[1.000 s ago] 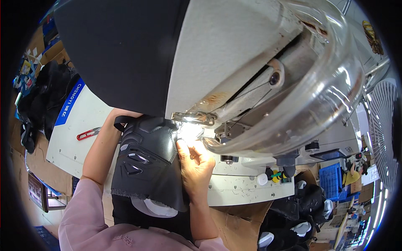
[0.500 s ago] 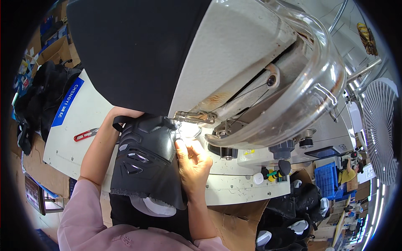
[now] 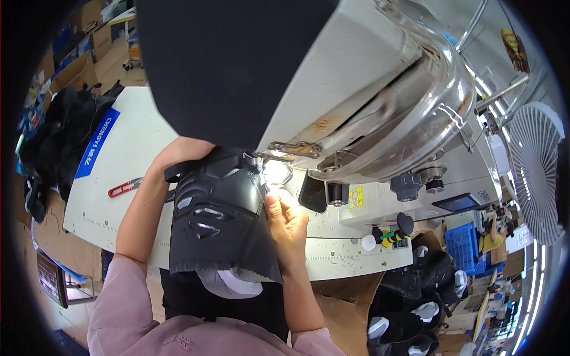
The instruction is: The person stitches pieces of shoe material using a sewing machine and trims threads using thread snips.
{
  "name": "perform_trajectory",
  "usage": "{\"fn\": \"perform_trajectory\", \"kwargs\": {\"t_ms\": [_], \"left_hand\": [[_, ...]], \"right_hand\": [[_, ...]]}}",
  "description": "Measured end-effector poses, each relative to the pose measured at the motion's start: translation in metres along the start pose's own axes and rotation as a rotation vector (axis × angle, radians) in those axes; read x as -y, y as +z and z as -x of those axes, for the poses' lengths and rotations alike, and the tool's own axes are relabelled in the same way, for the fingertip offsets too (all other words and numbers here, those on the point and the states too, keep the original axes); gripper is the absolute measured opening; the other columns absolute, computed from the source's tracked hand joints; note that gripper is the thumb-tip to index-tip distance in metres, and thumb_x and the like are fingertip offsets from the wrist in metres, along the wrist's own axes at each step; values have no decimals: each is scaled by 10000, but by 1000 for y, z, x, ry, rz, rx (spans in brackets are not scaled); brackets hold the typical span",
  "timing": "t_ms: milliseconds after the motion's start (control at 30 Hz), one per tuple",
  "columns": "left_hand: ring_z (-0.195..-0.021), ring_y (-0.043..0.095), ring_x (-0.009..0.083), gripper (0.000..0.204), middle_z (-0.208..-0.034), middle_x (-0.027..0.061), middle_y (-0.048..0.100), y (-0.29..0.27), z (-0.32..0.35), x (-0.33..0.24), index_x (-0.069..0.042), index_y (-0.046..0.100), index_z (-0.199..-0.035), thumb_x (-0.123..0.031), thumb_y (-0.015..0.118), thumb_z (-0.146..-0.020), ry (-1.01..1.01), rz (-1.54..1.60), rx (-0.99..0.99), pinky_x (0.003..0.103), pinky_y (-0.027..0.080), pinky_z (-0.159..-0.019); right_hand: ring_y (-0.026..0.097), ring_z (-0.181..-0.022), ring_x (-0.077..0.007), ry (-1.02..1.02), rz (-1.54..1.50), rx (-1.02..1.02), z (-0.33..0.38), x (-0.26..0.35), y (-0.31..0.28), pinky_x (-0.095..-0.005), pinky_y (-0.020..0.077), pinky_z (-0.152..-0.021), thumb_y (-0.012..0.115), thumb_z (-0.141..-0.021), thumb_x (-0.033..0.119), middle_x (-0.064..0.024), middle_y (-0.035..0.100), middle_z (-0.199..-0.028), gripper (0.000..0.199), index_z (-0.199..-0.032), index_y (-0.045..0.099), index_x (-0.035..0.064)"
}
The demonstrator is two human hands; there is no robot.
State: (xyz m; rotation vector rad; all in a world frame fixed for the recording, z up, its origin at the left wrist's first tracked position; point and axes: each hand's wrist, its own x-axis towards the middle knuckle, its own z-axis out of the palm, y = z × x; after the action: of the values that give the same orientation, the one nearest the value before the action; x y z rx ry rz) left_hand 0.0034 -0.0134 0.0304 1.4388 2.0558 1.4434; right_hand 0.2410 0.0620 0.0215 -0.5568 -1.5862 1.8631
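Observation:
A black moulded piece [image 3: 222,196] with raised ribs, glossy slots and a rough lower edge lies under the head of a sewing machine [image 3: 332,101]. Its upper right corner meets the brightly lit needle area. My right hand [image 3: 286,216] grips the right edge just below that light, thumb on top and fingers curled. From the left, my left hand [image 3: 193,147] reaches to the far side of the piece; its fingers are hidden behind the piece and a large black panel [image 3: 231,65]. White material [image 3: 237,283] hangs out beneath the lower edge.
Red-handled thread snips [image 3: 124,188] lie on the white table [image 3: 95,204], left of my forearm. A dark phone-like slab [image 3: 313,193] rests by the machine base. Black and white pieces [image 3: 415,285] fill a carton at right. Dark goods [image 3: 59,136] are heaped at left; a fan [image 3: 537,172] stands right.
My view has shifted, so the machine, black piece and hands sit further right in the picture. My right hand keeps its grip on the edge; the slab beside the machine shows more.

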Motion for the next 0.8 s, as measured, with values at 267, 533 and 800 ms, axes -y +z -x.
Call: {"fn": "perform_trajectory", "kwargs": {"t_ms": [267, 533, 800], "left_hand": [[-864, 554, 299, 155, -855, 125, 582, -68, 142, 53, 26, 629, -954, -75, 631, -836, -23, -734, -325, 351, 426, -840], [-746, 516, 283, 149, -802, 130, 540, -71, 183, 67, 27, 603, -998, 20, 559, -855, -233, -546, -465, 348, 428, -703], [-669, 559, 167, 273, -772, 54, 544, -15, 147, -50, -80, 663, -1011, -46, 725, -748, 348, -126, -340, 277, 440, -570]], "right_hand": [[551, -883, -80, 164, -17, 310, 4, 29, -4, -233, 443, -800, 675, -890, 123, -41, 620, -972, 240, -1064, 595, -21], [382, -693, -48, -10, 279, 608, 23, 48, -5, -218, 324, -606, 759, -823, 174, 26, 484, -788, 268, -922, 566, 18], [419, -670, -32, 140, 383, 634, 34, 75, -20, -202, 346, -568, 708, -864, 141, 11, 538, -871, 185, -898, 591, 1]]}}
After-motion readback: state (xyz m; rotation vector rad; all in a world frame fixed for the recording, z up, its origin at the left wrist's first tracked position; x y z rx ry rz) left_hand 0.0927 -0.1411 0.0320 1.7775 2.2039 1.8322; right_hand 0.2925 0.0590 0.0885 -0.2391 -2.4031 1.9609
